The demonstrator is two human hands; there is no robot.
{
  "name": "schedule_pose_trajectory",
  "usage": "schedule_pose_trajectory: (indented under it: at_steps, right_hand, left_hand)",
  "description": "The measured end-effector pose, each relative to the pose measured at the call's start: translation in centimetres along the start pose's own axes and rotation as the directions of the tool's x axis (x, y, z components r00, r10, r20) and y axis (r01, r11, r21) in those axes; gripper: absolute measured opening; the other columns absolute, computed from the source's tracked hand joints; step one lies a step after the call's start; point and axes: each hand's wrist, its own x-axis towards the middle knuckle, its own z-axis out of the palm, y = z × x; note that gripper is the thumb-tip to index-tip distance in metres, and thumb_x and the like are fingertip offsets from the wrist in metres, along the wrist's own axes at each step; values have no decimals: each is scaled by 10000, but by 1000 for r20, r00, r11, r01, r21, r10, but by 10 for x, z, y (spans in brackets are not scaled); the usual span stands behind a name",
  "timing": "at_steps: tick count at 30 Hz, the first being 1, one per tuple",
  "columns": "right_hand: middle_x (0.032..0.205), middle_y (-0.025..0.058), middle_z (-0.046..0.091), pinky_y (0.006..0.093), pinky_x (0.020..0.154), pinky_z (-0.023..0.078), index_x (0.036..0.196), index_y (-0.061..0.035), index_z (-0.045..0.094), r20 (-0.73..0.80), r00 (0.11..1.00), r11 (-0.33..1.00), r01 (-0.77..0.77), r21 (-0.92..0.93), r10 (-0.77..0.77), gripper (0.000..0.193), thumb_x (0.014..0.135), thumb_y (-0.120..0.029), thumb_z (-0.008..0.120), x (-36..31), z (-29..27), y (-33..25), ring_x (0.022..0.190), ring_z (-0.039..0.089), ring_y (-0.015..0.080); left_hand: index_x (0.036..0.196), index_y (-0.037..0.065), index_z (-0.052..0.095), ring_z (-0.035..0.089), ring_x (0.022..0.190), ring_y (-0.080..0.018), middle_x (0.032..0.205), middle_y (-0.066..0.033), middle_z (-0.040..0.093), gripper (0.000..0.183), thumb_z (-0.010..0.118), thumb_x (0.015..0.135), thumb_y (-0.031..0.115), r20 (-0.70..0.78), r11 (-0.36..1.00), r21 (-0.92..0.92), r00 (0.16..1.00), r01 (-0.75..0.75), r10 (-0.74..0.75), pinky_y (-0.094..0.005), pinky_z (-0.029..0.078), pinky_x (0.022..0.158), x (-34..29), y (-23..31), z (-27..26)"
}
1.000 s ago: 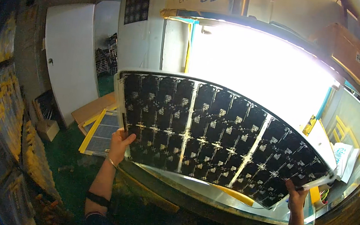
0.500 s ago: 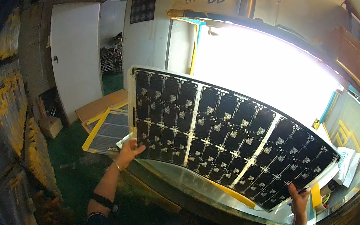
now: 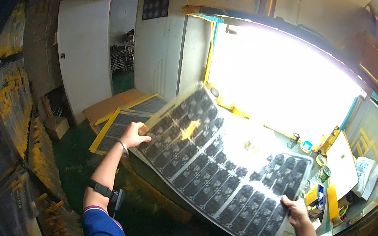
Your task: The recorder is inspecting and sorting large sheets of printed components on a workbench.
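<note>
Head view: have tipped sheet (image 3: 219,181) flatter and lower since half a second ago, held before the light (image 3: 283,95); now catches glare and uncovers jar (image 3: 323,173), so face probably reads less by backlight. Grip left edge with left hand (image 3: 134,136), right edge with right hand (image 3: 298,212), both partly closed, thumbs on face, fingers mostly hidden. Reach forearms forward, angled inward.

Glossy, plastic-looking sheet (image 3: 224,177), smooth, with bright white reflections across its dark pattern.
Near left, a matt blue cloth sleeve (image 3: 102,229) and a shiny, metal-looking bracelet (image 3: 124,147); far left, a smooth white door (image 3: 85,56) and matt brown cardboard (image 3: 114,102); at right, a creased, plastic-looking white bag (image 3: 365,177) with a soft sheen.
</note>
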Motion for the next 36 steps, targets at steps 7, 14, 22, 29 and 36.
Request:
schedule_pose_trajectory:
  at_steps: [7, 14, 22, 29, 36]
  right_hand:
    - [943, 145, 671, 355, 657, 570, 1066, 90, 597, 28, 966, 966, -257, 28, 256, 210, 862, 43, 609, 2, -19, 28, 753, 674, 214]
    - [904, 105, 677, 359, 682, 562, 1022, 55, 623, 95, 941, 941, -330, 67, 324, 167, 876, -25, 635, 14, -14, 49, 771, 671, 198]
    - [972, 130, 657, 401, 790, 581, 1102, 29, 580, 314, 855, 817, -501, 286, 414, 242, 902, -102, 613, 6, -16, 36, 853, 673, 229]
    - [1055, 193, 647, 497, 862, 540, 1126, 42, 561, 309, 880, 729, -473, 495, 361, 307, 914, -180, 571, 51, -38, 26, 939, 662, 316]
    - [1019, 54, 676, 264, 811, 500, 1136, 20, 612, 262, 930, 963, 271, -16, -257, 267, 878, -38, 647, 31, -6, 12, 874, 614, 105]
  left_hand:
    - [1261, 45, 530, 469, 1237, -345, 1282, -180, 515, 855, 875, 576, 424, 246, 766, -195, 726, -612, 642, -437, 365, 1054, -85, 95, 68]
    - [1184, 40, 595, 537, 1187, -331, 1253, -180, 560, 484, 628, 701, 44, 322, 592, 12, 564, -806, 761, -495, 405, 1024, -151, 113, 138]
    - [955, -12, 687, 681, 950, -314, 989, -179, 690, 272, 571, 710, -33, 146, 501, -24, 493, -865, 858, -404, 552, 853, -137, 124, 137]
    - [924, -21, 688, 691, 914, -294, 948, -165, 699, 246, 571, 708, -38, 186, 538, -119, 514, -834, 837, -387, 562, 843, -131, 133, 118]
    - [901, 16, 695, 677, 960, -291, 1028, -160, 680, 238, 594, 693, -44, 402, 566, -89, 490, -820, 773, -364, 561, 841, -116, 152, 91]
